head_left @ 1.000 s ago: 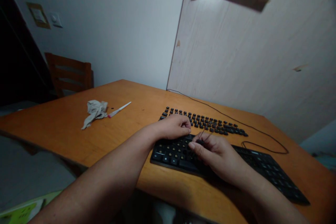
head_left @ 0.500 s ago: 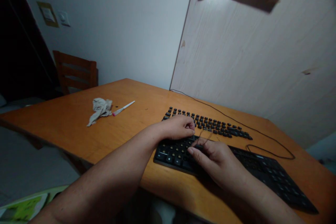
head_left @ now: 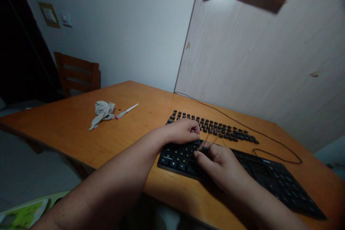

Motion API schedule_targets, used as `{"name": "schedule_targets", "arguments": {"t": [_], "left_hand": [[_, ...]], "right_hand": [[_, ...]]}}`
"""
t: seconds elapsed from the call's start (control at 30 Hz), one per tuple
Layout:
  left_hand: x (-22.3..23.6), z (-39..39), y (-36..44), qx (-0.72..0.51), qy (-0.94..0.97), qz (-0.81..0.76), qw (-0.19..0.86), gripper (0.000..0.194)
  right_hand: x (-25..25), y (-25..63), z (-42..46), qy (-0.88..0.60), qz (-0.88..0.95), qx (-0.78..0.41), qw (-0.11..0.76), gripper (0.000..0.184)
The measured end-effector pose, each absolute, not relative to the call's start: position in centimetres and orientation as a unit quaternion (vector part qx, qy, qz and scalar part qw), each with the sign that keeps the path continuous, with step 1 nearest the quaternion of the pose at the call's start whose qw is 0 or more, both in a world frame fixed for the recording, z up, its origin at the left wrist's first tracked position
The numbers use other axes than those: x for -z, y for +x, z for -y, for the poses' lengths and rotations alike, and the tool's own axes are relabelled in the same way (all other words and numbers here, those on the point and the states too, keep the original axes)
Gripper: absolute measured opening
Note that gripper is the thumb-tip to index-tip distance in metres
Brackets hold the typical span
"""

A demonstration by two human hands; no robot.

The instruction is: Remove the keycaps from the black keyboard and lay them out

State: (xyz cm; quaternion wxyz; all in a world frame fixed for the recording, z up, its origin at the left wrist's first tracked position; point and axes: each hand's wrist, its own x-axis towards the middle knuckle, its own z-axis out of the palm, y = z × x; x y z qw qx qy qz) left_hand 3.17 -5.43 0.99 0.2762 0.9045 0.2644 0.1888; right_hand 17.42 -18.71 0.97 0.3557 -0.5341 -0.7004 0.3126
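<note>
"What are the fingers doing?"

"The right hand (head_left: 223,163) has thumb and fingertips close together, holding a thin wire tool (head_left: 206,139) with two prongs rising. A small dark piece (head_left: 205,148), probably a key, shows at the fingertips. The left hand (head_left: 185,130) is curled; I cannot tell whether it grips anything."

"And the keyboard?"

"The black keyboard (head_left: 291,187) lies directly below the right fingers and extends well to their right. Its long axis runs left to right, the right end slanting nearer. The left hand is by its far left edge. Beyond, loose keys (head_left: 215,130) lie in rows along a similar slant; the left hand is nearer to them."

"Farther out?"

"A black cable (head_left: 280,137) curves behind at far right. Left on the wooden table (head_left: 67,122) are a crumpled cloth (head_left: 104,112) and a slim white stick (head_left: 128,110) with a reddish end."
</note>
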Motion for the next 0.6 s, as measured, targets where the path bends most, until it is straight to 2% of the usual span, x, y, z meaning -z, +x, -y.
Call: {"name": "schedule_targets", "arguments": {"t": [0.3, 0.47, 0.6], "left_hand": [[-1.3, 5.9, 3.1, -0.187, 0.9, -0.27, 0.286, 0.017], [-1.2, 6.0, 3.1, -0.171, 0.894, -0.282, 0.303, 0.016], [-1.3, 6.0, 3.0, -0.152, 0.895, -0.283, 0.308, 0.019]], "right_hand": [[-0.3, 17.6, 18.4, -0.551, 0.679, -0.334, 0.352, 0.015], [0.0, 17.4, 18.2, -0.542, 0.665, -0.345, 0.38, 0.017], [0.5, 17.6, 18.0, -0.559, 0.662, -0.318, 0.385, 0.012]]}}
